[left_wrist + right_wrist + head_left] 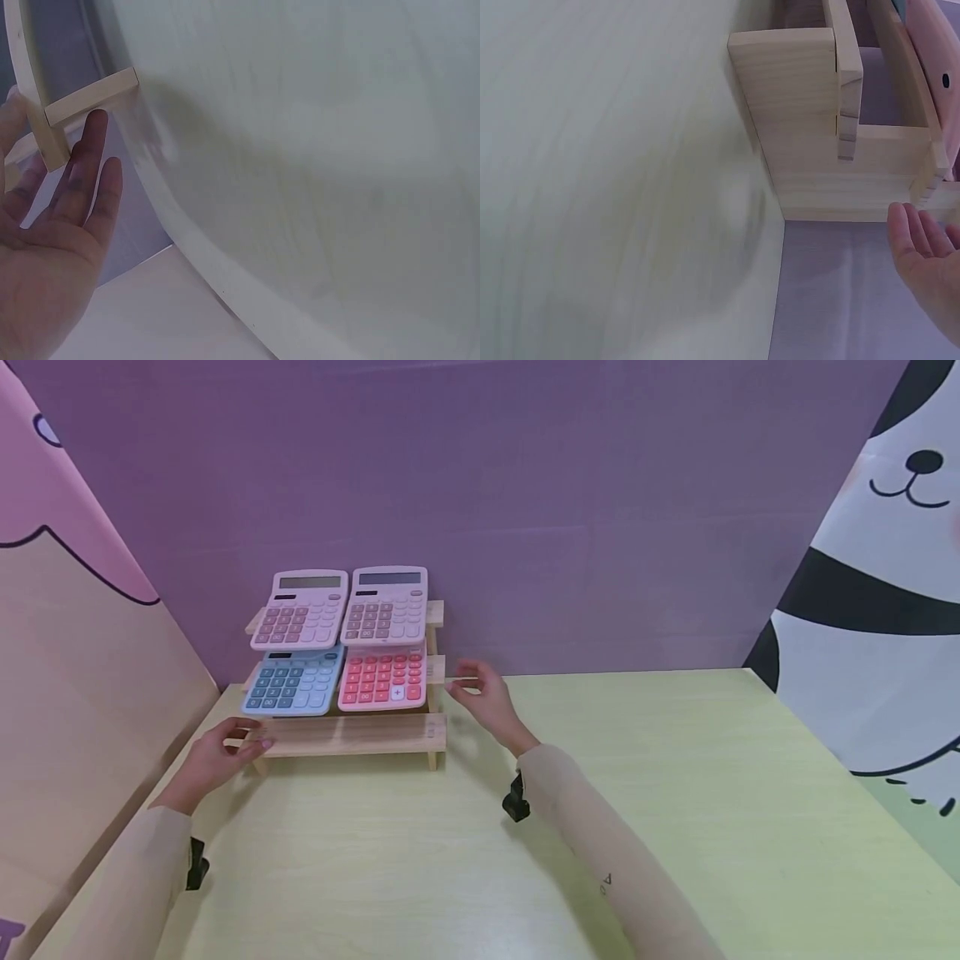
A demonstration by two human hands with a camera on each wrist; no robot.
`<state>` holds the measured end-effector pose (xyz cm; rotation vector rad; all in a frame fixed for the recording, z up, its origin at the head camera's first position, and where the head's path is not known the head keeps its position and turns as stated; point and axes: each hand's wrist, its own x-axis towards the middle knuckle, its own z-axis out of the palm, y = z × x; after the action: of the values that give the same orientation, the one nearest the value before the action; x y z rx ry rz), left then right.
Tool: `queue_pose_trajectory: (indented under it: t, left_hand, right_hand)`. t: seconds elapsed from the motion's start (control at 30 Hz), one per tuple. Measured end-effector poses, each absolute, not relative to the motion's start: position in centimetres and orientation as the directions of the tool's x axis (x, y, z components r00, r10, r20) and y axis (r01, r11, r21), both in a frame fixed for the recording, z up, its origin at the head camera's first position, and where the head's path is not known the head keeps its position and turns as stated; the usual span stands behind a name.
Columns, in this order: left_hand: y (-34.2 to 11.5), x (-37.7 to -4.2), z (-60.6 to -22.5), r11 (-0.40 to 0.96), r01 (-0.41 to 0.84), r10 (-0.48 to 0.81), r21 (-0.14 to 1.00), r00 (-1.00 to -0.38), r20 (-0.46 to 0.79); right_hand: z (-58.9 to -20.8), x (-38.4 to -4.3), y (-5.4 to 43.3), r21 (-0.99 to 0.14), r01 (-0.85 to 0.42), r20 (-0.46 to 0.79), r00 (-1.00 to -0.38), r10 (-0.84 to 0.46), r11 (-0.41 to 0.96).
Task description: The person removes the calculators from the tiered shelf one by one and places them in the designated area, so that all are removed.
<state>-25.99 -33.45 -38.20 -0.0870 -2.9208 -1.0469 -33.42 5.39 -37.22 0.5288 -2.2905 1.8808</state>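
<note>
Rack (360,737) of pale wood, with three stepped shelves, stands on a light table (675,810) at nine o'clock from the middle of the head view. Four calculators lean on it, displays uppermost: on the top shelf (435,613), a lilac calculator (300,610) at eleven o'clock and a pale pink calculator (386,606) at one; on the middle shelf (436,670), a blue calculator (292,685) on the nine o'clock side and a bright pink calculator (382,678) on the three o'clock side, their upper parts partly covered by the pair above. Left hand (212,756), at the rack's eight o'clock, holds the end of the lowest shelf (345,739) between thumb and fingers. Right hand (487,697), at three o'clock, is empty, its fingers loosely bent just beside the middle shelf's end; whether they touch it, I cannot tell. Behind runs a purple wall (562,510), with a cartoon panda (885,577) at two o'clock.
</note>
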Motion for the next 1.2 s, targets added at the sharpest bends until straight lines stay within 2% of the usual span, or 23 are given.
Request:
queue_pose_trajectory:
  t: [0.4,0.67,0.97,1.2]
  left_hand:
    - [-33.6,-26.2,-38.4,0.764,0.065,0.05,0.643,-0.998,0.041]
    - [-33.5,-26.2,-38.5,0.761,0.054,0.048,0.647,-0.998,0.027]
    - [-33.4,-26.2,-38.5,0.76,0.046,0.045,0.648,-0.999,0.018]
    - [-33.2,-26.0,-38.3,0.757,0.061,0.051,0.651,-0.998,0.035]
  right_hand:
    - [-37.3,-33.9,3.7,-0.93,-0.327,0.311,-0.944,-0.114,0.168]
    - [-35.0,-31.3,3.4,-0.934,-0.321,0.295,-0.941,-0.168,0.157]
    - [-35.4,-32.0,3.2,-0.957,-0.264,0.24,-0.953,-0.187,0.118]
    - [-37.1,-33.7,3.1,-0.96,-0.278,0.264,-0.945,-0.194,0.048]
